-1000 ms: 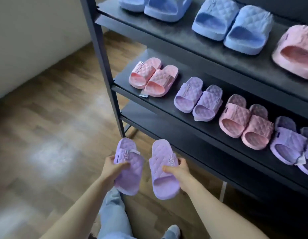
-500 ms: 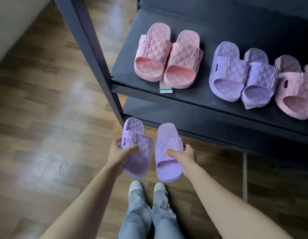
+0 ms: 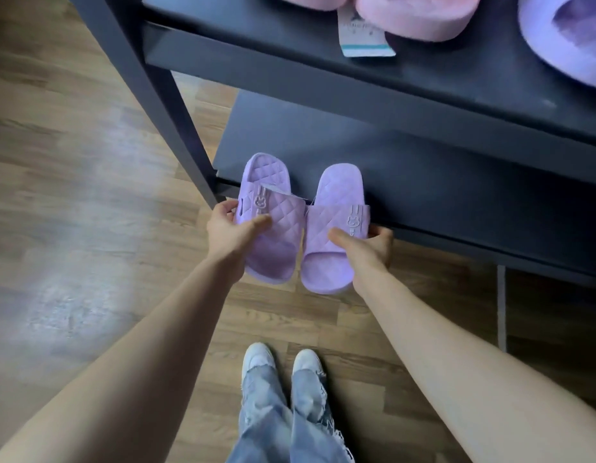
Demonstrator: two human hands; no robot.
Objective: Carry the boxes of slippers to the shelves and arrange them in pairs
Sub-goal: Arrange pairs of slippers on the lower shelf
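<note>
**Slippers down at bottom shelf, not yet set**

Nearest: white shoes and frayed jeans on the wood floor, toes toward the rack. Both forearms reach fwd.

L hand grips the left lilac slipper by its outer edge, thumb over the quilted strap, fingers curled round the side. R hand holds the right lilac slipper the same way, thumb on the strap. So each hand's fingers are clamped on one slipper.

Change vs. half a sec ago: the pair was held out over the floor, short of the rack. Now the hands have dropped and pushed fwd. Toe ends overlap the front lip of the bottom shelf, and heels hang out over the floor. The pair sits side by side, nearly touching, toes pointing in. Can't tell if the soles touch the shelf yet.

Farther up, the middle shelf carries a pink pair w/ a hanging tag, plus a lilac slipper, all cropped.

Meaning: placement of this pair is almost done. What's left, prob.: slide in, let go, square up.
</note>
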